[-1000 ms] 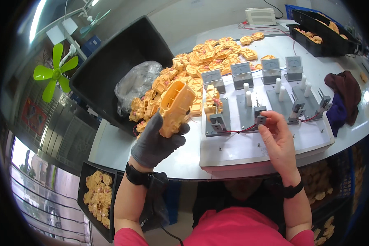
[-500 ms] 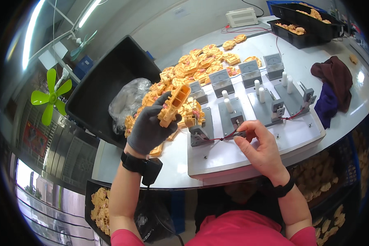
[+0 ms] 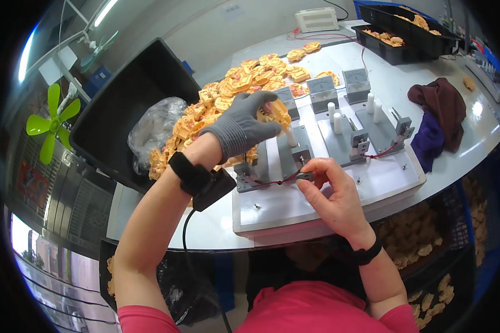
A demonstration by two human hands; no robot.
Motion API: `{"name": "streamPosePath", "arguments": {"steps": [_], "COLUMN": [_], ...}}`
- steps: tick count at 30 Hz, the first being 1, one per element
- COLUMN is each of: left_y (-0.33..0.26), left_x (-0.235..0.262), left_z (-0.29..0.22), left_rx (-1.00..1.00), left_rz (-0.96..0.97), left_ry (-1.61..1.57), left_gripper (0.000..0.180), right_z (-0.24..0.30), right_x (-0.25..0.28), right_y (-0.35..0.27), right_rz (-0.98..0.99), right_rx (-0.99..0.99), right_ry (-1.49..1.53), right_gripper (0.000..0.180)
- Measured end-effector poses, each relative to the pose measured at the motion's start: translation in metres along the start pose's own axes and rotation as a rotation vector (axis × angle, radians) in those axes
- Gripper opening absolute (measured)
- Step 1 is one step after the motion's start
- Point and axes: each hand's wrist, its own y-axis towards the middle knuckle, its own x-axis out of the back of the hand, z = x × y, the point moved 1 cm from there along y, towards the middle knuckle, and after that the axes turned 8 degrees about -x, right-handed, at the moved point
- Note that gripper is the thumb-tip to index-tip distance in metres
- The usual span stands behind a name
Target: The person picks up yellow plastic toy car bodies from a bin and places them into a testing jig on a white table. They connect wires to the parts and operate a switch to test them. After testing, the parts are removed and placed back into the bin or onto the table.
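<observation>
My gloved left hand (image 3: 241,125) grips a yellow-orange plastic housing (image 3: 279,114). It holds the housing at the white posts of a grey test station (image 3: 303,139); the glove partly hides the part. My bare right hand (image 3: 336,197) is at the front of this station, with thumb and forefinger closed about the low end of its grey slide block (image 3: 301,158). A dark red wire (image 3: 275,182) runs from there to the block of the station on the left. Grey-framed dial meters (image 3: 322,91) stand behind the stations.
Many similar housings (image 3: 244,77) lie heaped behind and left of the white fixture board (image 3: 272,213). A tilted black bin (image 3: 133,83) holds clear plastic film (image 3: 158,125). Black trays (image 3: 405,36) stand far right, near a dark cloth (image 3: 441,111). Filled crates sit below the table.
My left hand has moved right and turned over, bringing the housing from above the heap to the white posts. My right hand keeps its place at the slide block. The view has shifted slightly.
</observation>
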Motion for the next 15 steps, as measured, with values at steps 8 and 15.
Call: {"name": "streamPosePath", "arguments": {"steps": [8,15], "left_y": [-0.023,-0.026], "left_x": [-0.009,-0.021], "left_z": [-0.007,-0.010], "left_rx": [-0.323,-0.275], "left_rz": [0.048,0.100], "left_ry": [0.137,0.336], "left_gripper": [0.063,0.056], "right_z": [-0.005,-0.002], "right_x": [0.003,-0.003], "right_y": [0.001,0.000], "right_rz": [-0.008,0.010], "right_rx": [0.026,-0.068], "right_ry": [-0.011,0.030], "right_gripper": [0.022,0.026]}}
